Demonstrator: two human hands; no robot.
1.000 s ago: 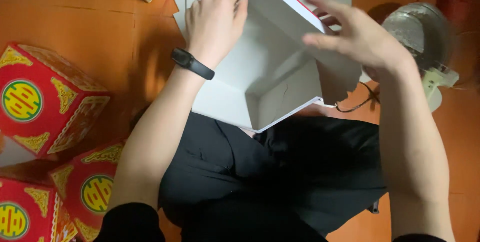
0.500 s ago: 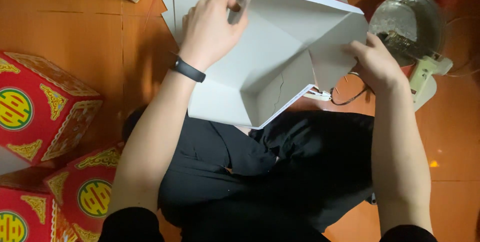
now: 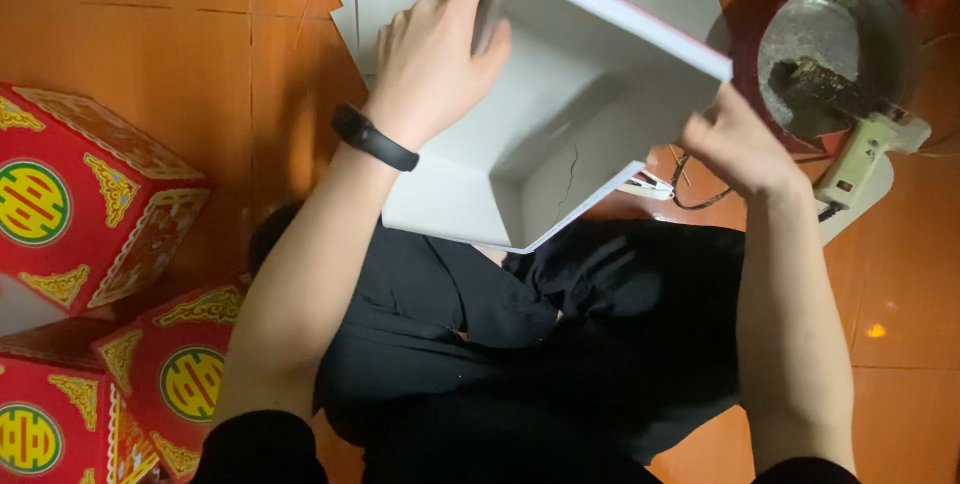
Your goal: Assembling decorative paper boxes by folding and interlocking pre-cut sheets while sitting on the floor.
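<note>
Cardboard box, half folded, grey and matte inside with a thin red edge, sits tilted over the lap. Left hand grips its upper left wall, fingers curled over the top; right hand pinches the right corner. Hands are well apart. Glossy red-and-gold finished boxes sit left on the orange tile floor. Crusty round pot to the right.
</note>
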